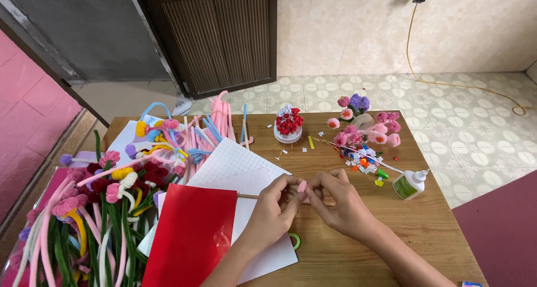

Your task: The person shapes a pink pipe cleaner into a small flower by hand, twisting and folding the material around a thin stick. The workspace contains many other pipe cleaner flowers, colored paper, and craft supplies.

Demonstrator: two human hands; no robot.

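Note:
My left hand [274, 206] and my right hand [335, 200] meet over the wooden table [358, 248], fingertips together on a small pink piece [302, 186] at the end of a thin wooden stick [247, 196]. The stick runs left from my fingers across white paper sheets [238, 167]. A red sheet [190, 236] lies just left of my left forearm. A small green tape ring [295, 240] sits under my left wrist.
A heap of coloured pipe cleaners and pipe-cleaner flowers [112, 197] fills the table's left side. A small red flower pot [288, 125], pink and purple flowers [363, 125], paper scraps [363, 163] and a glue bottle [409, 184] lie at the back right. A tiled floor surrounds the table.

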